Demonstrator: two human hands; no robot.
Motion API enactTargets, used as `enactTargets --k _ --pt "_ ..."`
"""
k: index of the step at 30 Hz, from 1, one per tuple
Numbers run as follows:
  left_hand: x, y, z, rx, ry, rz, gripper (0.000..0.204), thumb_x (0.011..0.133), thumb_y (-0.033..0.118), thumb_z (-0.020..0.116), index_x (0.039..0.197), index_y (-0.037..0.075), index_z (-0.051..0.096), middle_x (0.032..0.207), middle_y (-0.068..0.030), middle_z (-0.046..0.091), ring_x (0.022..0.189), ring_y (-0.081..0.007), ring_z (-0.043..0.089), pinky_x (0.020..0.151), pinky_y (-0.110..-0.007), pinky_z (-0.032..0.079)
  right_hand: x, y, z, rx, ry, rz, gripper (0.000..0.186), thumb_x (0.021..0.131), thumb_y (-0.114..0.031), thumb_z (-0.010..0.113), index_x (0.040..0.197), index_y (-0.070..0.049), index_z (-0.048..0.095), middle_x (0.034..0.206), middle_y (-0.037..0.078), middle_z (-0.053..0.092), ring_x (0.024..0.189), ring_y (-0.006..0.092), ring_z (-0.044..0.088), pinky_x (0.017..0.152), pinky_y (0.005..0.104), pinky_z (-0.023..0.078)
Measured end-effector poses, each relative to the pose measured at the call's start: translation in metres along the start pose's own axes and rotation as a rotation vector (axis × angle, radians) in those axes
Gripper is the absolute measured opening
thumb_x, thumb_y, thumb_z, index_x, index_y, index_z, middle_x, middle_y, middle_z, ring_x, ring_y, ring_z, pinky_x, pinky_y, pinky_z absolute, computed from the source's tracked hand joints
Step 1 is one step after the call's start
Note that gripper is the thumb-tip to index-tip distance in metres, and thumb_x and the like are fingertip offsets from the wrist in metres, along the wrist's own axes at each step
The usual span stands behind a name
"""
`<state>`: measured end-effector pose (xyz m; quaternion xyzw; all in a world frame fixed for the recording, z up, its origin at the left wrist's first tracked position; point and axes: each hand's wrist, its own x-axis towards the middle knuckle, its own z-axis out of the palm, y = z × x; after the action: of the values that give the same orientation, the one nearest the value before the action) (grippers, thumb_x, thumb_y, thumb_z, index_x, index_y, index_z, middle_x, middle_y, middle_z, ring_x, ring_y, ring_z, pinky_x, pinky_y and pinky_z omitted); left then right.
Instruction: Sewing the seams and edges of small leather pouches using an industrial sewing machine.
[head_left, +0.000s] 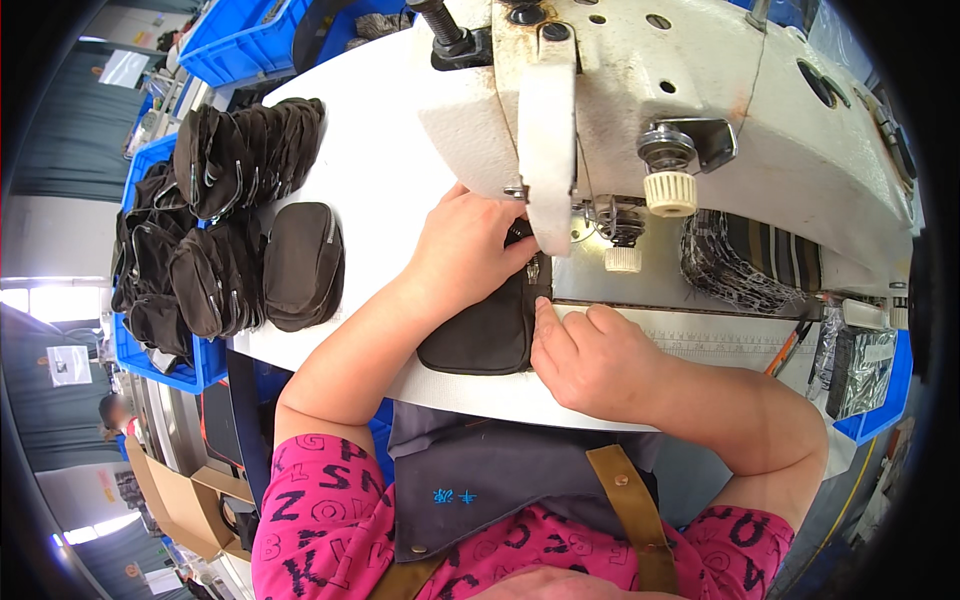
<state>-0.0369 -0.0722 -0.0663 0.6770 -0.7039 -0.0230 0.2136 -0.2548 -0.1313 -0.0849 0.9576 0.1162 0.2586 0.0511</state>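
A dark zip pouch (480,335) lies flat on the white table under the head of a sewing machine (720,90). My left hand (465,245) is closed on its upper part, the thumb beside the zipper and the fingertips partly hidden near the presser area. At the pouch's right edge, my right hand (595,360) is curled, its index finger and thumb pressed against the seam. A small zipper pull (534,268) shows between the two hands. The needle itself is hidden behind the machine's white front arm (547,150).
Finished-looking dark pouches (250,150) are heaped at the left, partly over a blue bin (205,368); one pouch (303,265) lies apart. To the right sit stacked striped fabric pieces (765,250), an orange-handled tool (788,350) and a plastic-wrapped bundle (862,370).
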Motion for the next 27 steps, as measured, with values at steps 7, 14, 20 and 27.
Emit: enactTargets --k 7,14,20,27 --pt "0.0 0.002 0.001 0.06 0.043 0.041 0.035 0.081 0.027 0.085 0.102 0.006 0.068 0.088 -0.0142 0.072 0.075 -0.0385 0.07 0.065 -0.048 0.055 -0.001 -0.003 0.002 -0.019 0.008 0.009 0.024 0.073 -0.012 0.067 0.086 0.007 0.072 0.092 0.024 0.074 0.057 0.0145 0.051 0.049 0.028 0.035" --pt "0.002 -0.001 -0.005 0.032 -0.122 -0.109 0.036 0.082 0.029 0.085 0.101 0.004 0.068 0.088 -0.0138 0.075 0.078 -0.0354 0.072 0.066 -0.047 0.056 0.0 -0.003 0.0 -0.036 0.019 0.019 0.023 0.074 -0.01 0.067 0.087 0.009 0.072 0.093 0.025 0.074 0.056 0.0142 0.051 0.049 0.028 0.037" --pt "0.009 -0.006 -0.008 -0.133 -0.198 -0.168 0.032 0.087 0.03 0.081 0.104 0.004 0.073 0.09 -0.0152 0.075 0.084 -0.0353 0.074 0.073 -0.044 0.057 -0.004 0.0 0.002 -0.053 0.0 0.033 0.022 0.076 -0.01 0.069 0.088 0.007 0.073 0.097 0.024 0.075 0.059 0.0149 0.053 0.049 0.0294 0.038" --pt "0.039 -0.021 -0.009 -0.207 -0.071 -0.028 0.031 0.087 0.019 0.076 0.117 0.01 0.073 0.113 -0.0152 0.074 0.109 -0.0353 0.07 0.092 -0.043 0.055 -0.006 0.022 0.005 -0.069 -0.071 0.19 0.031 0.078 -0.007 0.069 0.107 0.005 0.072 0.106 0.017 0.074 0.062 0.0161 0.056 0.054 0.0298 0.042"
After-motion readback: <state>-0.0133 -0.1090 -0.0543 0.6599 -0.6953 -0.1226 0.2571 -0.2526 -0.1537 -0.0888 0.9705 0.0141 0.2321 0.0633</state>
